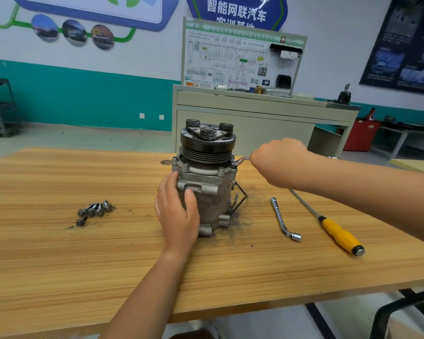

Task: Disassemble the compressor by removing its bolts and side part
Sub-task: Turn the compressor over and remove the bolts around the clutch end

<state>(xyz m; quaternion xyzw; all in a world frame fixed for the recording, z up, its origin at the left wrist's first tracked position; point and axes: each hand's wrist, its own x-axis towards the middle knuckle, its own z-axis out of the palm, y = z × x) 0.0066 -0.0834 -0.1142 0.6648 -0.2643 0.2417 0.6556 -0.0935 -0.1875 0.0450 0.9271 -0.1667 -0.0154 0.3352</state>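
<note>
Hands share the job: left hand grips the compressor, bracing it on the bench, while right hand clenches a wrench seated on a mid-frame bolt.

Walls: a white wall is running across the back; a teal band is covering its lower part; two white sockets are sitting in that band
Hangings: a blue sign with white characters is hanging at the top centre; a dark poster is hanging at the right
Floor: a pale grey floor is stretching to the wall
Furniture: a wooden table is filling the foreground; a beige cabinet is standing behind it, carrying an upright diagram board; a grey metal shelf is standing at the left; a red box is sitting beside the cabinet
Light: even light is falling across the room
</note>
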